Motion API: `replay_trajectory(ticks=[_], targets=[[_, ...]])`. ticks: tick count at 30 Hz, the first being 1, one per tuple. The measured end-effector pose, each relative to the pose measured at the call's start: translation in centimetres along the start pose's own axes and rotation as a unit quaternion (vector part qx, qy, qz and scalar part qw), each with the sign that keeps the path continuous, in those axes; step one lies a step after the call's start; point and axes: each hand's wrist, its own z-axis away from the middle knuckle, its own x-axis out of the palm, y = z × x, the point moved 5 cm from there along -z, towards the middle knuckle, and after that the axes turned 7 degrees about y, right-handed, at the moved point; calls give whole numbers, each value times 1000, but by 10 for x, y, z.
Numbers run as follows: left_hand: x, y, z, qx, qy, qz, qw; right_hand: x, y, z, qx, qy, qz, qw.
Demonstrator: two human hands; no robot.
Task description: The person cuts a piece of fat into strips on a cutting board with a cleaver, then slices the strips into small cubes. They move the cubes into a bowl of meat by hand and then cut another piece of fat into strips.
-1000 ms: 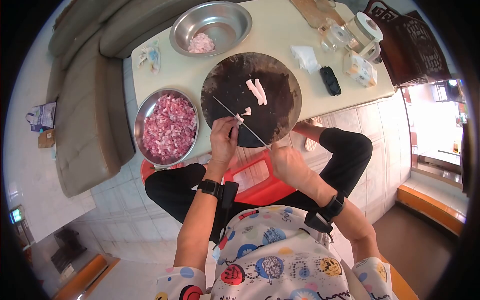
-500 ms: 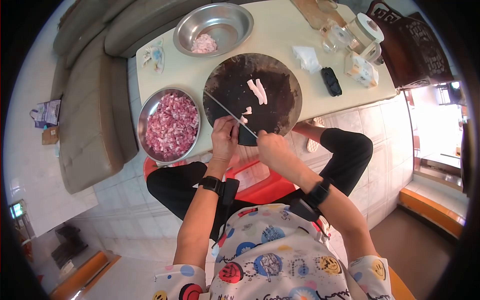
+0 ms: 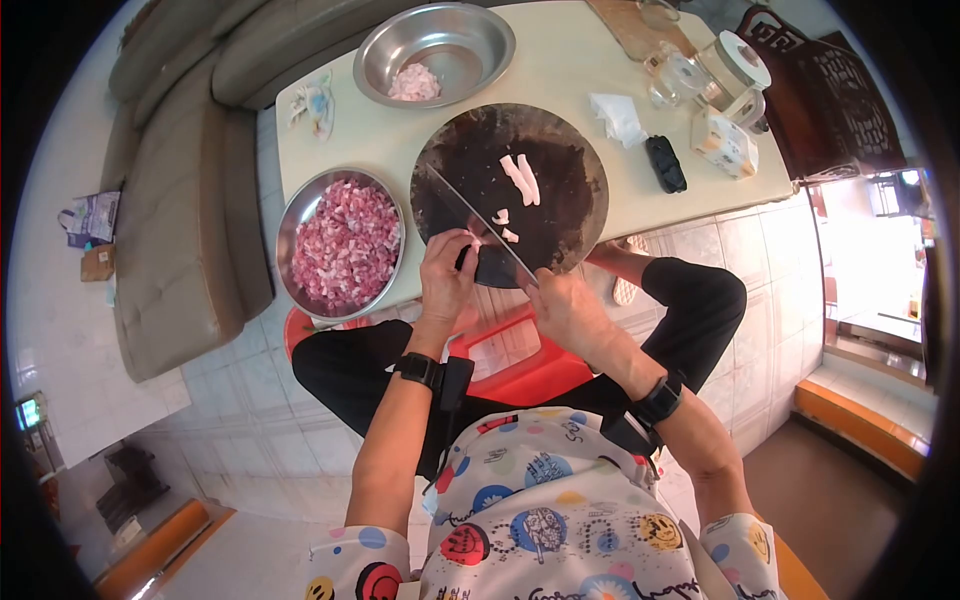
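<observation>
A knife point(image 3: 485, 224) crosses the near left part of the round dark cutting board point(image 3: 560, 225), its handle in my closed right hand point(image 3: 572, 315). Left of the blade, my left hand point(image 3: 445, 272) has its fingers curled on a piece of pale fatty meat point(image 3: 475, 239), mostly hidden by them. Just right of the blade lie small cut bits of fat point(image 3: 502, 215). Farther back on the board rest two long pale strips of fat point(image 3: 520, 180), side by side.
A steel bowl of diced pink meat point(image 3: 345, 245) stands left of the board. Behind is a wider steel basin point(image 3: 485, 65) with pale pieces. At right are a black pouch point(image 3: 666, 165), a tissue pack point(image 3: 725, 143), crumpled white paper point(image 3: 618, 118) and a glass jug point(image 3: 715, 75).
The knife and my right hand have shifted slightly right, and the blade's flat side shows more. Another small cut bit now shows right of the blade. My left hand stays by the meat.
</observation>
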Motion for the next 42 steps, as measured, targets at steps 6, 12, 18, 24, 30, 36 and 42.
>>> replay_trajectory(ticks=[6,12,18,24,30,36,42], targets=[[1,-2,-3,11,-19,1,1000,5,5,4,33,-35,-12,999],[2,-2,-8,21,-35,-5,999,28,-2,-9,11,-55,28,998],[9,-6,-4,-7,-49,-39,998,48,-21,-54,-29,24,54,998],[9,-13,-4,-56,-12,-87,995,30,-8,-17,-6,-65,123,990],[10,-20,-15,-155,5,-50,987,5,20,1,-10,-10,8,1000],[42,13,-28,-131,-158,-32,978,-36,36,10,88,86,-140,983],[67,17,-32,-93,-177,-122,972,-40,62,23,115,101,-205,967]])
